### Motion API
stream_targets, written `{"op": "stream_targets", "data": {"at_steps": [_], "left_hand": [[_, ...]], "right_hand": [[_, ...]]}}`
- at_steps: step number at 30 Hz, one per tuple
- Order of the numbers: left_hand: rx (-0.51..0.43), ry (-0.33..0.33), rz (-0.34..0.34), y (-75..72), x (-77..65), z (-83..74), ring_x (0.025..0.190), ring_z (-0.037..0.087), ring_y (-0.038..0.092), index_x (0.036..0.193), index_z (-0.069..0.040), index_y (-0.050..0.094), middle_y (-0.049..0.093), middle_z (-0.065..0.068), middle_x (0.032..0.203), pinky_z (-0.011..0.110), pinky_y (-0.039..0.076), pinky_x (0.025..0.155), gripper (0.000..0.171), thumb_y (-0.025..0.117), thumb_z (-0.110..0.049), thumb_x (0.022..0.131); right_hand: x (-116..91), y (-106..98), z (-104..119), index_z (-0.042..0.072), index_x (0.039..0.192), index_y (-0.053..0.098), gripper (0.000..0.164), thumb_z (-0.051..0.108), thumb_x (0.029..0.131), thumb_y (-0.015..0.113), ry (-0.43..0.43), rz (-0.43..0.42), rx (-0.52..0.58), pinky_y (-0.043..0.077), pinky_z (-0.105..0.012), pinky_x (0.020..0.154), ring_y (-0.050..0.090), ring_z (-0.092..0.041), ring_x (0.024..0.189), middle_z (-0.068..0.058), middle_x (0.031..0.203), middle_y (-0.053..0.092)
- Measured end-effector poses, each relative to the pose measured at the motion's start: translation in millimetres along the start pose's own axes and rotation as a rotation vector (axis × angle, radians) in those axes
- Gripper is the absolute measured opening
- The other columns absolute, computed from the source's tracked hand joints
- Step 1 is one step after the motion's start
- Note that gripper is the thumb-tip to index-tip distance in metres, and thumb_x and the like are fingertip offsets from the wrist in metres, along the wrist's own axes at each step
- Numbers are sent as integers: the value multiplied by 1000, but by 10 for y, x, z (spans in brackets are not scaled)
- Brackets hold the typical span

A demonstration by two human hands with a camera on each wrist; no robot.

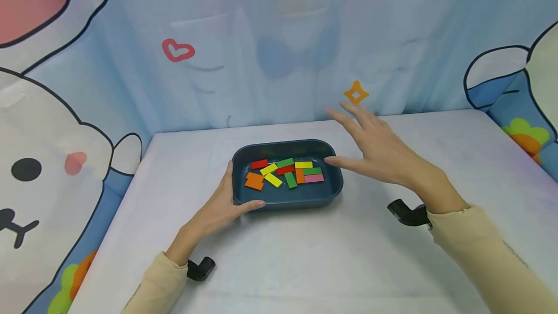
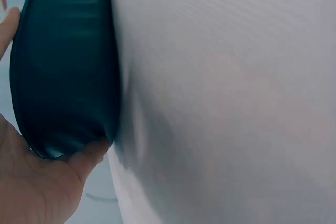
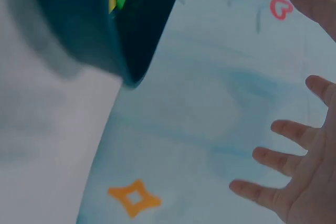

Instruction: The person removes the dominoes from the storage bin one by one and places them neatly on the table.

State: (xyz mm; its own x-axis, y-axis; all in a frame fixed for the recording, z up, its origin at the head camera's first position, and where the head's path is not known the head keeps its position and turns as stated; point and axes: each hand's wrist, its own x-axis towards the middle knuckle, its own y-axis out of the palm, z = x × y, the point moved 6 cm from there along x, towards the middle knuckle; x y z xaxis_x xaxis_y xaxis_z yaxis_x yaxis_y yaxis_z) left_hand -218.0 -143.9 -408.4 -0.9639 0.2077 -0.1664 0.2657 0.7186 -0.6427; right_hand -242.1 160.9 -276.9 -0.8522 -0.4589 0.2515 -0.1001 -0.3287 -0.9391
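Observation:
A dark teal rectangular tray with rounded corners stands on the white-covered table, holding several small coloured blocks. Among them are a yellow block, a pink block and an orange block. My left hand grips the tray's left end, thumb at the near side and fingers along the left wall. The left wrist view shows this hand against the tray's outer wall. Above and beside the tray's right end, my right hand is held in the air with fingers spread, holding nothing.
The white tablecloth spreads around the tray. Behind it hangs a light blue curtain printed with a heart, a star and cartoon animals. A black wrist mount juts from the right sleeve, another mount from the left.

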Motion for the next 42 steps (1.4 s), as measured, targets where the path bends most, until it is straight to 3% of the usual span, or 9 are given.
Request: {"op": "stream_targets", "data": {"at_steps": [7, 11, 14, 20, 27, 31, 42], "left_hand": [[-90, -3, 22, 64, 38, -63, 152, 22, 13, 152, -36, -21, -1, -5, 165, 59, 22, 117, 125, 76, -59, 76], [-114, -4, 34, 81, 48, -96, 151, 23, 16, 152, -36, -21, 2, -4, 165, 59, 23, 117, 124, 76, -55, 78], [-120, 1, 44, 92, 56, -130, 150, 24, 18, 152, -36, -22, 4, -4, 165, 60, 24, 117, 124, 76, -55, 78], [-146, 14, 53, 121, 58, -167, 148, 23, 21, 152, -38, -21, 6, -4, 165, 59, 25, 117, 124, 77, -53, 78], [-130, 9, 55, 142, 37, -187, 150, 22, 18, 150, -38, -24, 4, -3, 165, 55, 25, 118, 124, 76, -56, 78], [-127, 7, 61, 145, 19, -199, 150, 22, 17, 150, -39, -24, 2, -3, 165, 54, 25, 118, 125, 76, -57, 78], [-108, -15, 73, 134, -33, -246, 151, 22, 16, 149, -40, -26, 0, -3, 165, 54, 25, 118, 125, 75, -57, 78]], "right_hand": [[345, 36, 347, 39, 156, 13, 93, 49, 85, 72, -141, 100, 149, 36, -62, 108, 30, -32, 144, -7, 160, 23], [549, 155, 492, 32, 155, 24, 87, 41, 85, 75, -208, 228, 305, 43, -55, 105, 40, -26, 137, -4, 154, 33], [673, 264, 565, 25, 150, 37, 78, 37, 84, 77, -238, 313, 353, 47, -50, 102, 47, -24, 130, -3, 148, 41], [842, 485, 662, 15, 140, 50, 65, 30, 84, 78, -266, 418, 326, 54, -45, 94, 55, -27, 122, -8, 139, 51], [899, 757, 684, 2, 125, 62, 48, 18, 83, 78, -253, 459, 311, 56, -37, 87, 63, -29, 103, -14, 122, 63], [891, 909, 670, 1, 119, 65, 41, 17, 83, 78, -205, 500, 251, 56, -32, 83, 63, -24, 90, -15, 114, 66], [909, 1081, 675, 0, 108, 70, 32, 17, 82, 79, -88, 585, 147, 57, -32, 81, 63, -21, 88, -12, 105, 70]]}}
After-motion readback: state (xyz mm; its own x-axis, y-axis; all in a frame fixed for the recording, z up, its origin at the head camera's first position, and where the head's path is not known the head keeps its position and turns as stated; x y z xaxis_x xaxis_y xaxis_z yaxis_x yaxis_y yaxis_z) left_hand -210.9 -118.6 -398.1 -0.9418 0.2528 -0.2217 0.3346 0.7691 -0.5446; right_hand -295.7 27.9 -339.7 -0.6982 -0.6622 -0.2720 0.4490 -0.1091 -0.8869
